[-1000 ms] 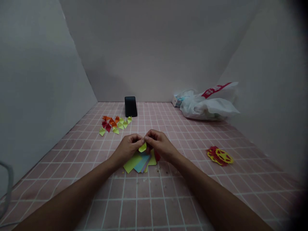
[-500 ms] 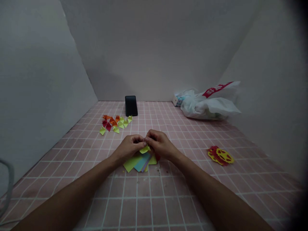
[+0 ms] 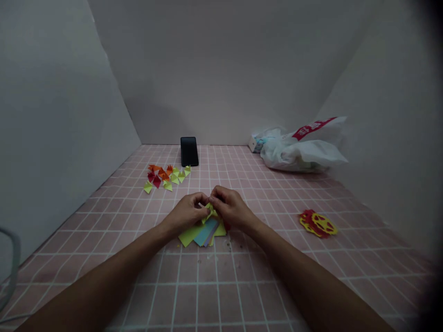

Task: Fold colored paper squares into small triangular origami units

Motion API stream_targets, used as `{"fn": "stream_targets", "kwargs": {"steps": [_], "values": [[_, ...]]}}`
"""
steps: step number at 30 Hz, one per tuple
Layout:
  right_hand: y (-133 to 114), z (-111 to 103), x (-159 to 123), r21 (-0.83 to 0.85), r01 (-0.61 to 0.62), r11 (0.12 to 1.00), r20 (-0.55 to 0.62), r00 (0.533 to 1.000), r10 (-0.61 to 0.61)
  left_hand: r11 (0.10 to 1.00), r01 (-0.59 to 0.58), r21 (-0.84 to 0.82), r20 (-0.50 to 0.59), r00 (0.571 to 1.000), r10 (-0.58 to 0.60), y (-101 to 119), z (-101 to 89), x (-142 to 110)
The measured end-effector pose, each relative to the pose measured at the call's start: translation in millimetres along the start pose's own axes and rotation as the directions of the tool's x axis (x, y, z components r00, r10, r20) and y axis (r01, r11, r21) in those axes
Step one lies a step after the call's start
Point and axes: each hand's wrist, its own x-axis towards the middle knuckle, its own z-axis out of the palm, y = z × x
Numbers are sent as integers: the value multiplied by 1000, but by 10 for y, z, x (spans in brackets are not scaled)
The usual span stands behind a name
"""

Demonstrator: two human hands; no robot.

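A small folded piece of yellow paper (image 3: 209, 213) is pinched between my two hands above the middle of the table. My left hand (image 3: 189, 211) grips it with thumb and fingers from the left. From the right, my right hand (image 3: 230, 205) is closed on its upper part, the fingertips of both hands almost touching. Beneath lies a fanned stack of coloured paper sheets (image 3: 206, 233), green-yellow, blue and purple, partly covered by the hands. A bit of red shows by the right hand. The exact folds of the held piece are partly hidden by fingers.
Several folded paper pieces in orange, red and yellow (image 3: 163, 175) lie at the back left, near a black phone (image 3: 189, 151). A white plastic bag (image 3: 301, 154) and a small box (image 3: 256, 144) are at the back right. Red and yellow cut-outs (image 3: 318, 224) lie to the right.
The folded yellow paper has tilted upright between my fingers, and more of its folds show. My left thumb has shifted slightly down; both hands stay in nearly the same place.
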Motion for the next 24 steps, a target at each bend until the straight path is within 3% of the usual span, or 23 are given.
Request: {"fn": "stream_targets", "kwargs": {"steps": [5, 13, 18, 24], "values": [[17, 11, -7, -13, -17, 1000, -71, 997, 16, 996, -2, -89, -16, 1000, 0, -19, 8, 13], [-3, 94, -36, 71, -87, 994, -210, 973, 100, 984, -119, -136, -107, 989, 105, -14, 29, 22], [56, 152, -59, 137, -74, 988, -251, 962, 107, 988, -127, -85, -206, 973, 107, 4, 59, -11], [90, 204, -83, 225, -71, 972, -312, 940, 141, 971, -240, 16, -297, 926, 234, -76, 121, -27]]}}
